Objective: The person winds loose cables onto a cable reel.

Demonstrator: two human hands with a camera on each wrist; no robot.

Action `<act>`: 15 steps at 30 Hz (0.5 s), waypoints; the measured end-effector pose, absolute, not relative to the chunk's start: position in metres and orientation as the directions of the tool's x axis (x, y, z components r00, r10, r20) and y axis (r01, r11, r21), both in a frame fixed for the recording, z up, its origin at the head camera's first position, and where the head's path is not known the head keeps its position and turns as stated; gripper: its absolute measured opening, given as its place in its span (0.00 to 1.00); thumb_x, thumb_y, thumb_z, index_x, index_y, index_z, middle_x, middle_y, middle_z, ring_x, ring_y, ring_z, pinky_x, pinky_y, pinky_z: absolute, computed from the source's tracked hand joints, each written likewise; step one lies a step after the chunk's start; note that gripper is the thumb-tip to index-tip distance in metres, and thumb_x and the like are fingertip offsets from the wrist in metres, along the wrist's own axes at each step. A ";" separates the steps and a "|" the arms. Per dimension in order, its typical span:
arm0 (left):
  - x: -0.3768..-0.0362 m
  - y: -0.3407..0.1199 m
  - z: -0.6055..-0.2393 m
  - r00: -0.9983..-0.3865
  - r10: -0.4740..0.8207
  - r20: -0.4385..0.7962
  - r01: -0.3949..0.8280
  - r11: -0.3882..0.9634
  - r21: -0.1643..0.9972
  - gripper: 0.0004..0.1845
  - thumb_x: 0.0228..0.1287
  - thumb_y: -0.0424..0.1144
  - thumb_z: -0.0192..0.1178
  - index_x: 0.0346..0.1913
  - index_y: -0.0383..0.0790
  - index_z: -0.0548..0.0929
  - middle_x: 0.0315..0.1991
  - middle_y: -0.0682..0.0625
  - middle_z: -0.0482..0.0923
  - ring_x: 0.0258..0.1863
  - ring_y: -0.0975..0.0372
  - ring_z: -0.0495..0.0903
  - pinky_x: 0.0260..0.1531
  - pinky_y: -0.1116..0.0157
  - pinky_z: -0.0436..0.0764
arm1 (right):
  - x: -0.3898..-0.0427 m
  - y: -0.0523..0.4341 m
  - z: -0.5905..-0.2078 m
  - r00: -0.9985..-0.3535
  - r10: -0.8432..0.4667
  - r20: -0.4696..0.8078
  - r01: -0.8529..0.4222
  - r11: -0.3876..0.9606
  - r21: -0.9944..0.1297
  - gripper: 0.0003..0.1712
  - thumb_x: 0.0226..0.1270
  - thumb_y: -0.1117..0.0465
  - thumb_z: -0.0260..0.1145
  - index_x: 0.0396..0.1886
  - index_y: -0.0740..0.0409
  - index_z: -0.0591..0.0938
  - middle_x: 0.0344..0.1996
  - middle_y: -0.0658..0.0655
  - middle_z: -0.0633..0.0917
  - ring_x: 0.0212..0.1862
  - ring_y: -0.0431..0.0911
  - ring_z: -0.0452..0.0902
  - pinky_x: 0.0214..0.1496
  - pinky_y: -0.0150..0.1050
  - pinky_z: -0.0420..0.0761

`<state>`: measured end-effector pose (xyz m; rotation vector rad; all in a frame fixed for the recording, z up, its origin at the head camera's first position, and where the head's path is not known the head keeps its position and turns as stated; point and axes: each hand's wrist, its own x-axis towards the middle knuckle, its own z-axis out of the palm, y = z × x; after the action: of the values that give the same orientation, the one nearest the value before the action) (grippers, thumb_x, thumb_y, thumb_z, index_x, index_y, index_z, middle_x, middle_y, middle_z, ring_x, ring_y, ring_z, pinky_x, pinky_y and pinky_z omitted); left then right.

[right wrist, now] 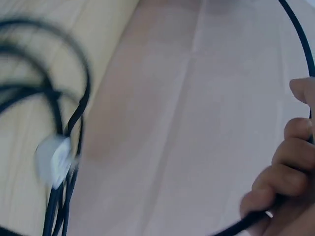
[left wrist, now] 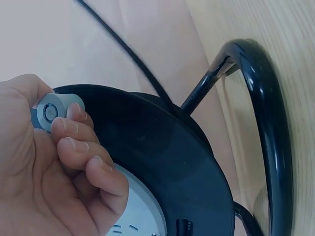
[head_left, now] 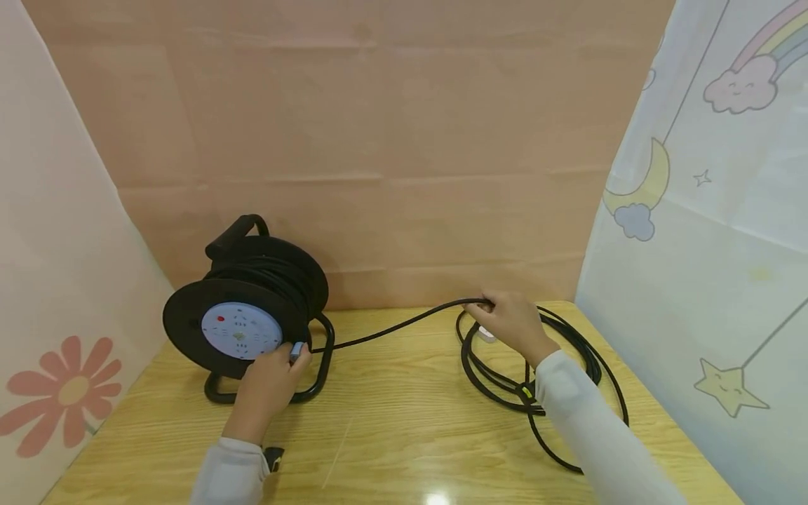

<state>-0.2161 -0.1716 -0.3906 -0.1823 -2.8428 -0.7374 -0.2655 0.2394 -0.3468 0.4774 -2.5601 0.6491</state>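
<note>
— Closest to you are two pale grey sleeves; what are the hands doing?

— My left hand (head_left: pixel 268 382) pinches the small grey crank knob (left wrist: pixel 50 112) on the black plastic cable reel with its light blue socket face (head_left: pixel 243 330), fingers curled round it so the drum can be turned.

— And the other?

— My right hand (head_left: pixel 513 324) has its fingers wrapped round the thin black rubber cable (head_left: pixel 391 327), lifting it off the yellow wooden table (head_left: pixel 404 435) so it runs fairly straight to the drum.

— Where's the slack?

— Loose loops (head_left: pixel 505 382) lie under and beside my right wrist, with a white plug (right wrist: pixel 53 158) among them. The reel stands upright on its black tubular frame (left wrist: pixel 268 123), which keeps it steady.
</note>
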 end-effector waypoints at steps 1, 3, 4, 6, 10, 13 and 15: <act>-0.216 -0.172 -0.392 -0.974 0.070 0.218 0.166 0.870 0.465 0.30 0.79 0.57 0.41 0.46 0.33 0.82 0.41 0.37 0.84 0.38 0.44 0.83 0.40 0.43 0.79 | -0.265 0.243 -0.349 -0.841 -0.216 0.496 -0.418 0.842 -0.341 0.25 0.72 0.49 0.65 0.17 0.48 0.66 0.12 0.43 0.62 0.15 0.39 0.54 0.17 0.33 0.54; -0.217 -0.173 -0.393 -0.974 0.068 0.215 0.163 0.871 0.463 0.29 0.79 0.57 0.41 0.45 0.33 0.82 0.40 0.38 0.84 0.36 0.46 0.83 0.39 0.43 0.80 | -0.264 0.249 -0.353 -0.845 -0.227 0.484 -0.411 0.854 -0.318 0.26 0.71 0.51 0.63 0.15 0.48 0.63 0.11 0.43 0.59 0.15 0.38 0.50 0.18 0.33 0.51; -0.217 -0.173 -0.393 -0.974 0.067 0.216 0.162 0.872 0.463 0.29 0.79 0.57 0.41 0.45 0.34 0.82 0.39 0.39 0.84 0.36 0.47 0.83 0.38 0.44 0.80 | -0.264 0.251 -0.355 -0.847 -0.232 0.479 -0.410 0.858 -0.310 0.26 0.71 0.52 0.63 0.15 0.48 0.62 0.11 0.43 0.57 0.15 0.38 0.49 0.18 0.32 0.50; -0.217 -0.173 -0.393 -0.974 0.067 0.217 0.163 0.871 0.464 0.29 0.79 0.57 0.41 0.44 0.34 0.82 0.37 0.40 0.83 0.34 0.48 0.82 0.37 0.45 0.79 | -0.264 0.255 -0.357 -0.843 -0.250 0.477 -0.419 0.861 -0.289 0.25 0.70 0.54 0.63 0.15 0.47 0.62 0.11 0.43 0.58 0.14 0.37 0.49 0.17 0.32 0.50; -0.217 -0.172 -0.392 -0.975 0.068 0.212 0.163 0.868 0.470 0.30 0.79 0.58 0.41 0.43 0.34 0.82 0.35 0.41 0.82 0.32 0.50 0.81 0.36 0.47 0.79 | -0.264 0.266 -0.356 -0.849 -0.265 0.456 -0.414 0.871 -0.266 0.24 0.69 0.54 0.63 0.15 0.46 0.63 0.11 0.43 0.60 0.15 0.38 0.51 0.18 0.33 0.51; -0.217 -0.172 -0.392 -0.978 0.071 0.196 0.157 0.871 0.465 0.31 0.79 0.57 0.41 0.45 0.32 0.82 0.37 0.39 0.83 0.34 0.47 0.82 0.37 0.45 0.79 | -0.264 0.280 -0.358 -0.880 -0.216 0.423 -0.366 0.876 -0.315 0.24 0.70 0.54 0.61 0.16 0.47 0.62 0.12 0.44 0.59 0.15 0.39 0.51 0.19 0.34 0.51; -0.216 -0.173 -0.393 -0.979 0.068 0.190 0.150 0.875 0.460 0.31 0.79 0.57 0.41 0.48 0.31 0.82 0.40 0.37 0.83 0.37 0.45 0.83 0.40 0.43 0.79 | -0.266 0.288 -0.361 -0.900 -0.180 0.397 -0.338 0.863 -0.374 0.24 0.71 0.55 0.59 0.16 0.49 0.61 0.12 0.45 0.59 0.16 0.40 0.49 0.19 0.34 0.52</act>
<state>-0.2157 -0.1729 -0.3930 -0.1685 -2.8775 -0.7262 -0.2657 0.2878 -0.3608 0.3867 -2.6853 0.6305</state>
